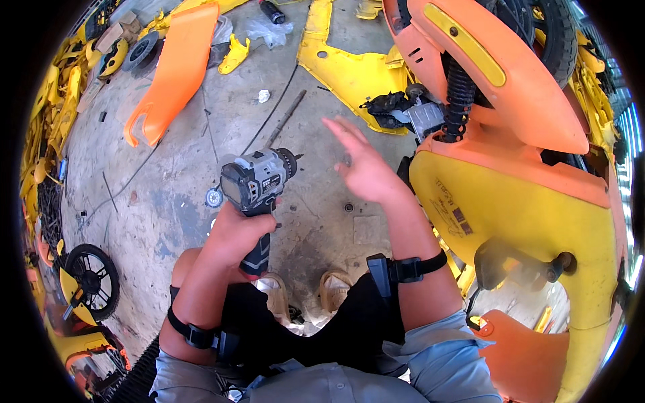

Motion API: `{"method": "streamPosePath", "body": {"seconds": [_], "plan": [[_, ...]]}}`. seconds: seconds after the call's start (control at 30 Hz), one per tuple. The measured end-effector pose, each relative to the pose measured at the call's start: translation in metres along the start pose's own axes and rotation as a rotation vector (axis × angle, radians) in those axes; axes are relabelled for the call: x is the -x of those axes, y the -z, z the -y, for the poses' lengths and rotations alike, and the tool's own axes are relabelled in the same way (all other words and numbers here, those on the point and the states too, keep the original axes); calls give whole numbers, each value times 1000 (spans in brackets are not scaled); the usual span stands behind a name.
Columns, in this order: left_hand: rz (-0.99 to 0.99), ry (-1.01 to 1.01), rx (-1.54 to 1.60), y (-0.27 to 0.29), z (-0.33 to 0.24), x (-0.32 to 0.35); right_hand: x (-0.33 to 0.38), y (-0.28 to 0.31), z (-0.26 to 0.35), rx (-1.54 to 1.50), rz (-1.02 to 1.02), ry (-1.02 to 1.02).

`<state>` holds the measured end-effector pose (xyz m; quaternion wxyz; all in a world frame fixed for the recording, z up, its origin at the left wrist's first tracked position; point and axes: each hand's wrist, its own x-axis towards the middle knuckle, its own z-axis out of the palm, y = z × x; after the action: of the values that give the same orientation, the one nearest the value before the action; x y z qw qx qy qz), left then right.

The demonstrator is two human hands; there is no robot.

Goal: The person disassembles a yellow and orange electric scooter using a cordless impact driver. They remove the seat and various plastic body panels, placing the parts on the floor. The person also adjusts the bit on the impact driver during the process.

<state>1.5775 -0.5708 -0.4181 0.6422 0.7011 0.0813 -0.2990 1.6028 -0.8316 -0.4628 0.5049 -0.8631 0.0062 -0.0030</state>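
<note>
My left hand [240,234] is wrapped round the grip of a grey and black cordless drill [254,180]. The drill's chuck, with a short bit in it, points to the right. My right hand [365,166] is raised over the floor with its fingers stretched out and nothing in it. Close by on the right stands a scooter-like vehicle with a yellow body panel [500,208] and an orange fender [510,80]. A black coil-spring shock absorber [459,101] sits under the fender, nearest to my right hand but apart from it.
On the concrete floor [181,174] lie an orange panel [176,74], a yellow panel [349,74], a grey rod [285,119] and black cables. A black wheel [93,282] stands at the left. Piles of yellow parts [57,114] line the left edge.
</note>
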Motion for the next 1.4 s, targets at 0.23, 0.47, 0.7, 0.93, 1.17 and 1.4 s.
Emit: {"method": "streamPosePath", "body": {"seconds": [0.23,0.47,0.7,0.93,1.17,1.4], "plan": [[-4,-6,22,5,2,2,-13,15,31,194,194,-415],[13,5,0,3,-1,4,5,-2,18,264,40,-30],[28,-14,-38,6,2,4,2,1,29,-72,-129,-79],[5,-55,-57,0,0,-1,2,14,45,-7,-69,-19],[-34,-78,-46,-7,-7,8,8,19,70,-14,92,-196],[-115,47,-32,-42,-36,53,64,7,85,103,-49,-52]]}}
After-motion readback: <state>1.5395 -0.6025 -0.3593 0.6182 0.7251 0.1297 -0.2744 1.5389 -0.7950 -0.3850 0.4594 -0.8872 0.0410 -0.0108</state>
